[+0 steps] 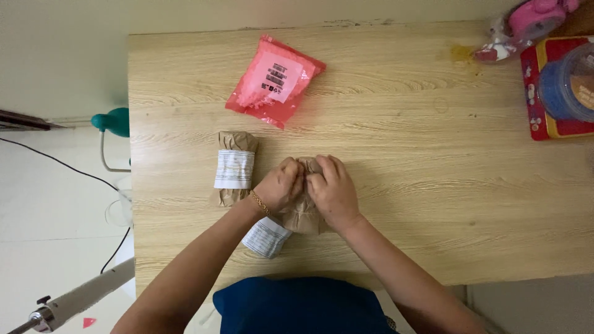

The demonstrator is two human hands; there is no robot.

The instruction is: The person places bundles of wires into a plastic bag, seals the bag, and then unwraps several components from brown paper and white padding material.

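Underneath both hands: wooden table, pale grain. Beyond the hands, well apart: pink plastic mailer with white label. Far off past the right hand, at the table corner: red tin bearing a clear tub with blue contents. Just beside the left hand: second brown paper parcel, white-banded, lying untouched. Left hand and right hand side by side, fingers curled, both clutching the top of a crumpled brown paper parcel. On the left wrist: gold bracelet.
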